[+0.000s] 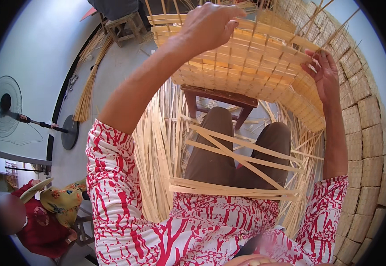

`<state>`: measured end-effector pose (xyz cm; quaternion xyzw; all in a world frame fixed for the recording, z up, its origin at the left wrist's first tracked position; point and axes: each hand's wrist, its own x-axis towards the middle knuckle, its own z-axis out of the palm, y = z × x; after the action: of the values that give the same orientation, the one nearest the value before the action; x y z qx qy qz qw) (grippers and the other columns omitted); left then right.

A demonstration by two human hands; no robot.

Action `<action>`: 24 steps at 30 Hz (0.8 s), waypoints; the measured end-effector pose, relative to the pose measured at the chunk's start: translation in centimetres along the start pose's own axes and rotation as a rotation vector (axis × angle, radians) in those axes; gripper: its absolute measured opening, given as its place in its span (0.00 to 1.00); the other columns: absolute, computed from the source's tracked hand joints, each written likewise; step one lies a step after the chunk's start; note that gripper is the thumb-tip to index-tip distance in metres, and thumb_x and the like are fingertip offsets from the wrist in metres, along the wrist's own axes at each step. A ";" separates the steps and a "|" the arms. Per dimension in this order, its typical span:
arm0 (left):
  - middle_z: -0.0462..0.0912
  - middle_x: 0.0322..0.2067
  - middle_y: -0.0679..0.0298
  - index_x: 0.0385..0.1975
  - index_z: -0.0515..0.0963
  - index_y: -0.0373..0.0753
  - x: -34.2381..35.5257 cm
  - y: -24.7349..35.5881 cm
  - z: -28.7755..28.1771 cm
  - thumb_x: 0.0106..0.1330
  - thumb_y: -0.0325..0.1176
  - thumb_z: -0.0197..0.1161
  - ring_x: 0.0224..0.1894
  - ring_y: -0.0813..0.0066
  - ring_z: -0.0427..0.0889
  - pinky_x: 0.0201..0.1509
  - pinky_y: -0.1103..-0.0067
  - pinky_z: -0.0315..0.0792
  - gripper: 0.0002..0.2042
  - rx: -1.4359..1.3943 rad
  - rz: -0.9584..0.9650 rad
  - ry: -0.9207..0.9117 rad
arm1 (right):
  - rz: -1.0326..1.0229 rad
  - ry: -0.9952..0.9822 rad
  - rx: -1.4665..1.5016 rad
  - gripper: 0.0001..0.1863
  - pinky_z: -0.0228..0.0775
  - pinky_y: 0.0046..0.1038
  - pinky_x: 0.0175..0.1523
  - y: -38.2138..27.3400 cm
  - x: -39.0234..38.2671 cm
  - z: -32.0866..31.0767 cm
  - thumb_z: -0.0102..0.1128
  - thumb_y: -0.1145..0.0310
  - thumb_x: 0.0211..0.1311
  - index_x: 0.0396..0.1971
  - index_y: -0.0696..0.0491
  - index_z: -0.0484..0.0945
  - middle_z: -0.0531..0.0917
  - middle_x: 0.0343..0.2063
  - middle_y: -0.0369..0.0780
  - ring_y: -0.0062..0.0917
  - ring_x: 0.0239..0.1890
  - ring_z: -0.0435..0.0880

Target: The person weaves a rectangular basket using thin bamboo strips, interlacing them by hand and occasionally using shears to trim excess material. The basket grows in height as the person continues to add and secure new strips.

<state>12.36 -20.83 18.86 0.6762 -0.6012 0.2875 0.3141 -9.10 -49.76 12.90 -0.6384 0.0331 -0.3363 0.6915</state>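
a seated person in a red-and-white patterned shirt works with two bare hands on a wide, pale yellow basket of flat woven strips point(233, 62), just beyond the knees and above a low, dark brown wooden stool point(219, 94). thin upright strips rise from its top edge. the left hand point(208, 27) is over that edge, fingers loosely bent and partly open (whether it grips a strip cannot be told). the right hand point(325, 71) is at the basket's right end, thumb and fingertips nearly closed, pinching the edge. loose, cream-coloured flat strips point(246, 150) cross the person's lap, and a long heap of pale strips point(155, 150) lies on the floor to the left. stacked, straw-coloured woven blocks point(360, 146) line the right side. a round grey standing fan point(5, 105) and another seated person in dark red point(42, 226) are at far left.
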 end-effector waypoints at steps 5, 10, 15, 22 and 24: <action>0.83 0.31 0.43 0.34 0.81 0.36 2.1 0.3 -0.5 0.61 0.33 0.58 0.38 0.44 0.84 0.43 0.59 0.77 0.09 -0.016 -0.213 -0.201 | -0.014 0.035 0.046 0.11 0.84 0.34 0.47 0.2 -0.2 0.6 0.51 0.64 0.75 0.46 0.54 0.78 0.85 0.46 0.43 0.27 0.44 0.85; 0.82 0.29 0.43 0.31 0.80 0.33 1.0 0.9 0.2 0.61 0.31 0.57 0.38 0.43 0.83 0.43 0.60 0.76 0.08 -0.008 -0.254 -0.173 | -0.071 0.025 0.029 0.11 0.83 0.31 0.49 1.2 -0.6 0.7 0.50 0.67 0.75 0.45 0.57 0.78 0.85 0.43 0.42 0.26 0.41 0.85; 0.81 0.28 0.42 0.30 0.79 0.32 -0.1 0.8 0.8 0.61 0.30 0.56 0.36 0.42 0.82 0.41 0.58 0.75 0.08 -0.097 -0.187 -0.096 | -0.113 0.058 -0.107 0.12 0.83 0.29 0.49 1.8 -0.5 0.7 0.49 0.66 0.76 0.43 0.58 0.78 0.84 0.39 0.39 0.24 0.41 0.85; 0.81 0.26 0.44 0.34 0.76 0.35 0.9 0.8 2.5 0.66 0.31 0.57 0.32 0.41 0.82 0.37 0.57 0.74 0.06 0.054 -0.249 -0.145 | -0.100 0.126 -0.152 0.11 0.84 0.27 0.45 2.2 -0.1 0.2 0.50 0.66 0.76 0.43 0.57 0.78 0.83 0.37 0.38 0.21 0.41 0.84; 0.81 0.19 0.57 0.43 0.78 0.38 -0.1 -0.6 2.8 0.70 0.35 0.56 0.21 0.64 0.81 0.28 0.71 0.75 0.09 0.082 -0.213 -0.163 | -0.051 0.129 -0.128 0.11 0.85 0.28 0.44 2.4 0.4 0.7 0.50 0.66 0.75 0.45 0.55 0.78 0.82 0.41 0.37 0.20 0.44 0.83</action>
<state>13.00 -22.92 16.93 0.7695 -0.5374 0.2209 0.2651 -7.49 -49.44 11.04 -0.6589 0.0829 -0.3915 0.6369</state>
